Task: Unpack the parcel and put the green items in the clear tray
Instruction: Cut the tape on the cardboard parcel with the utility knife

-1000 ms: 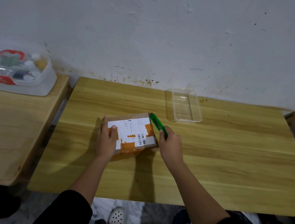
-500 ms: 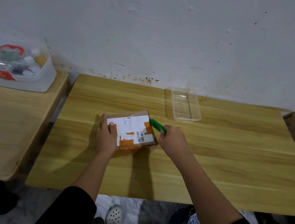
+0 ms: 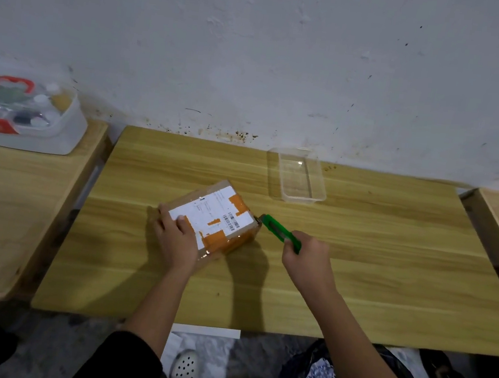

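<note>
Left hand (image 3: 178, 236) lies flat on the taped brown cardboard parcel (image 3: 215, 216); right hand (image 3: 308, 259) grips a green plastic box cutter (image 3: 279, 231) against its corner.

Soft, even light falls from above and slightly behind, throwing dark shadows of both arms forward across the tabletop (image 3: 358, 265). A small glint sits on the clear tray (image 3: 301, 176). Wide-angle bending curves the edges; corners look soft.
</note>
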{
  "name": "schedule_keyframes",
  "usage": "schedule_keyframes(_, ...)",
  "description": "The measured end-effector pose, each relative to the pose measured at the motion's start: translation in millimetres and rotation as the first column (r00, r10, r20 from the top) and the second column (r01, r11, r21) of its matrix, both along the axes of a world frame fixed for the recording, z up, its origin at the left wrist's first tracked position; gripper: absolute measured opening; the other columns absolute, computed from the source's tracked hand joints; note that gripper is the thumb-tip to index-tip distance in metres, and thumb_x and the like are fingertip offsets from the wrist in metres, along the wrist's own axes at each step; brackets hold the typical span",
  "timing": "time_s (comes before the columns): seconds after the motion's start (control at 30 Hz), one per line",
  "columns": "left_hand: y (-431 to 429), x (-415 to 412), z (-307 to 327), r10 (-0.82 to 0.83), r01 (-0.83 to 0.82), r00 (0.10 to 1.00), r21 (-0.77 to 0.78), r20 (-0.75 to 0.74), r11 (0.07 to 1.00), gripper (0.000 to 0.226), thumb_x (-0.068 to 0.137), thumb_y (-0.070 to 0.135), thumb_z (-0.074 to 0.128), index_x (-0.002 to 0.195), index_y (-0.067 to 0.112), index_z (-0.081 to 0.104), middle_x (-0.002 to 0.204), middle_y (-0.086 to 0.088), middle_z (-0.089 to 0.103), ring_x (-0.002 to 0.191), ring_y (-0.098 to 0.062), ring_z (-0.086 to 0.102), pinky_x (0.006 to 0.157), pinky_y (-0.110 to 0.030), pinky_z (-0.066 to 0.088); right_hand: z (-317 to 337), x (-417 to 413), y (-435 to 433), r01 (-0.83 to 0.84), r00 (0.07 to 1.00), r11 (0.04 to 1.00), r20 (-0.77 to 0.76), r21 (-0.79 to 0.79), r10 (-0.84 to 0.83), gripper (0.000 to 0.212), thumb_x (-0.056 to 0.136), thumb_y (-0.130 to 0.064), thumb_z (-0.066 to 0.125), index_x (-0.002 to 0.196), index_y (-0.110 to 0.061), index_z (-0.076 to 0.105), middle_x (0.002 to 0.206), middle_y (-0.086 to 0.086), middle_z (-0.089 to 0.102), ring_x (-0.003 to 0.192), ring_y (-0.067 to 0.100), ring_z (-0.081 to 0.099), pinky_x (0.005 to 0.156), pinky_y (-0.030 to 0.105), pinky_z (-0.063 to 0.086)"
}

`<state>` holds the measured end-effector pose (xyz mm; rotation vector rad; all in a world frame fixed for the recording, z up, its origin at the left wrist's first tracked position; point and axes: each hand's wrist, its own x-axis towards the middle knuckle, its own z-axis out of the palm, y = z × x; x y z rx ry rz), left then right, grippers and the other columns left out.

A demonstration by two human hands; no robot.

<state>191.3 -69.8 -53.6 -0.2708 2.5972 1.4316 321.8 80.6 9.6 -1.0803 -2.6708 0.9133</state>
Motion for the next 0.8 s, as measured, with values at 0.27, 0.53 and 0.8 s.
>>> schedule_keyframes(0.27, -35.5, -21.5, 0.7, -0.617, 0.509, 0.786, -0.541, -0.024, 0.67, 0.052, 0.098, 0.032, 0.03, 0.147, 0.018, 0.017, 0.156, -0.015, 0.013, 0.145, -0.03, 0.004, 0.118, -0.044, 0.01, -11.2, 0.6, -1.3, 0.04, 0.997, 0.994, -0.058, -0.098, -0.046, 0.021, 0.089, -0.01, 0.05, 0.073, -0.002, 0.06, 0.055, 0.004, 0.046, 0.046, 0.014, 0.038, 0.04, 0.022, 0.026)
schedule_keyframes(0.53, -32.1, -18.6, 16.8, -0.584, 0.54, 0.805, -0.543, 0.109, 0.643, 0.052, 0.097, 0.037, 0.032, 0.146, 0.03, 0.018, 0.133, -0.016, 0.041, 0.121, -0.031, 0.038, 0.096, -0.041, 0.036, -10.6, -0.5, -5.3, 0.042, 0.994, 0.988, -0.092, -0.146, -0.056, 0.021, 0.092, -0.012, 0.047, 0.072, -0.012, 0.054, 0.054, -0.001, 0.044, 0.045, 0.013, 0.038, 0.039, 0.02, 0.025)
schedule_keyframes(0.8, -14.8, 36.2, 5.1, -0.515, 0.511, 0.851, -0.398, 0.107, 0.762, 0.062, 0.094, 0.047, 0.036, 0.147, 0.03, 0.009, 0.131, -0.018, 0.034, 0.122, -0.032, 0.032, 0.092, -0.037, 0.036, -11.7, -3.7, -3.5, 0.061, 0.993, 0.99, -0.089, -0.129, -0.073, 0.017, 0.091, -0.011, 0.047, 0.08, -0.009, 0.06, 0.057, 0.001, 0.047, 0.047, 0.011, 0.04, 0.041, 0.021, 0.025)
